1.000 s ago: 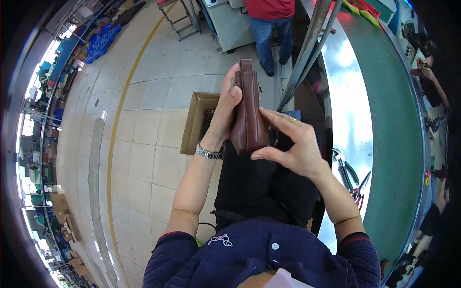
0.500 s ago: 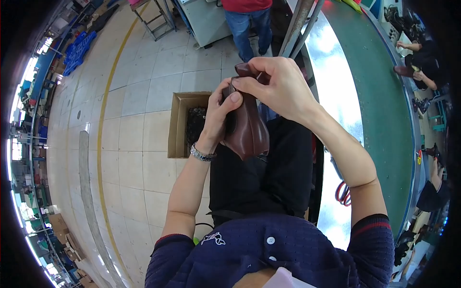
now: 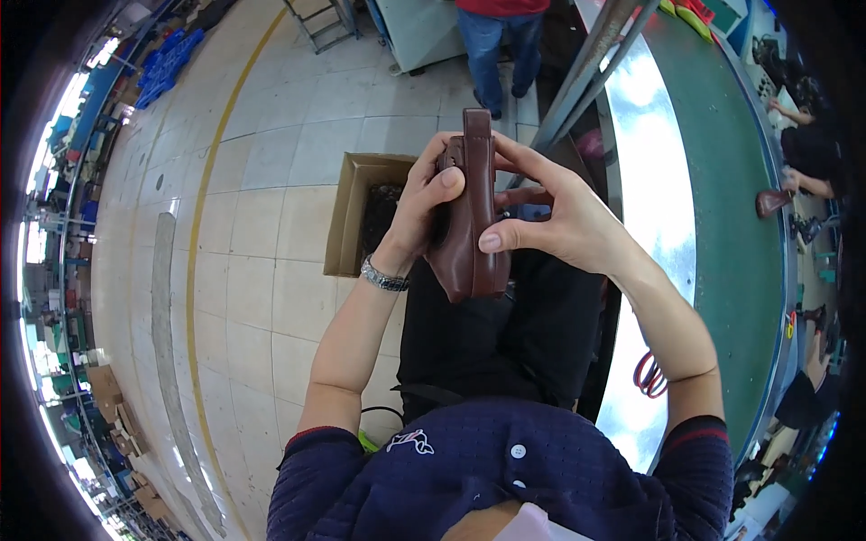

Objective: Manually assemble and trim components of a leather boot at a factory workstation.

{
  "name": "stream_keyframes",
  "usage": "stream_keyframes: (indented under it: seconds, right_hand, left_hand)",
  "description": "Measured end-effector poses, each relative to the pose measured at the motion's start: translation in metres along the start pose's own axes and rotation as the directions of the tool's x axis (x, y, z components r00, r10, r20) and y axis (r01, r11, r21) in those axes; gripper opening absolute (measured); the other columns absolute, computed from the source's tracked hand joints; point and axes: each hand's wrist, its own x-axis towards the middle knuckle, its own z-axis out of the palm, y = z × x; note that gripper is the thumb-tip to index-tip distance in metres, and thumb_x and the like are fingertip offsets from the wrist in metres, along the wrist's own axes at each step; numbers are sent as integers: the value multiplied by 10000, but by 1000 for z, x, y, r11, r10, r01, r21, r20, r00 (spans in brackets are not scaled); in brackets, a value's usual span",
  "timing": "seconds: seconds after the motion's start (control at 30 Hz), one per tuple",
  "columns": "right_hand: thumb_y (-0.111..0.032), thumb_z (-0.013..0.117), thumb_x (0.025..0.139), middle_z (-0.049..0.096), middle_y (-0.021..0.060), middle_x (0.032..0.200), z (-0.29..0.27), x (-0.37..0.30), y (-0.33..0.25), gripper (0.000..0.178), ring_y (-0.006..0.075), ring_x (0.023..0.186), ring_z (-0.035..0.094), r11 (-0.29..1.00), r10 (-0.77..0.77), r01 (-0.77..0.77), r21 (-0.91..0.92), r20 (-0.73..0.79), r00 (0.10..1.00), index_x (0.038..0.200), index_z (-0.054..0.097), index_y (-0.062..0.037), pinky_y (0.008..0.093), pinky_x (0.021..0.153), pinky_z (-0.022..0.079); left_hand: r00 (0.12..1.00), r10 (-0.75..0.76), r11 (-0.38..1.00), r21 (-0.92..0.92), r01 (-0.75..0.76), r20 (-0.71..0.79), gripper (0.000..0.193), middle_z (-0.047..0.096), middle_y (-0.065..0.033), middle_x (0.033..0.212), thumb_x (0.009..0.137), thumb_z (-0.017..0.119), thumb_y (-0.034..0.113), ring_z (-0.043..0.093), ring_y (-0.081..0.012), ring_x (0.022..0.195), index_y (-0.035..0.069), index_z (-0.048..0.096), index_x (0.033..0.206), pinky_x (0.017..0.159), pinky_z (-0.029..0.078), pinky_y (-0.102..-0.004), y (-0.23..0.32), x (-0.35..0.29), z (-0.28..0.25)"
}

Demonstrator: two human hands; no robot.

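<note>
A glossy dark-brown leather item (image 3: 465, 257), whose kind I cannot make out, is held up in front of my lap. A narrow strap-like band runs along its length and stands up past its far end. My left hand (image 3: 424, 194) is closed round the left side, thumb on the dark edge near the top. On the right side, my right hand (image 3: 564, 216) grips it, thumb pressed on the band lower down and fingers curled behind. The item partly hides the fingers of both hands.
An open cardboard box (image 3: 341, 221) with dark contents stands on the tiled floor beyond my left forearm. To my right run a shiny metal ledge (image 3: 645, 171) and a green belt (image 3: 735, 225). Red-handled scissors (image 3: 648, 374) lie on the ledge. Metal posts (image 3: 600, 77) rise ahead; a person in jeans (image 3: 501, 54) stands beyond.
My right hand has slid down from the far end to the item's right side, its thumb now on the band. The band, folded over before, now stands straight. The left hand keeps its grip.
</note>
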Motion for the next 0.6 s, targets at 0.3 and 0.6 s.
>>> stream_keyframes:
  seconds: [0.3, 0.6]
  right_hand:
    - [-316, 806, 772, 591, 263, 1218, -1, -16, -15, 825, 354, 1061, 646, 980, 96, -103, -171, -46, 994, 1363, 367, 55, 429, 889, 539]
    - [-384, 829, 741, 567, 266, 1251, 21, -10, -21, 931, 343, 1093, 635, 949, 3, -34, -312, -97, 995, 1425, 327, -1, 385, 754, 587]
  left_hand:
    - [997, -42, 999, 6, 43, -70, 475, 571, -40, 1046, 838, 694, 292, 553, -113, 950, 53, 514, 1208, 863, 455, -256, -2, 0, 23]
    - [998, 31, 997, -75, -35, -47, 586, 556, -68, 1140, 877, 657, 395, 561, -138, 1006, 51, 444, 1300, 908, 464, -286, -12, -4, -1]
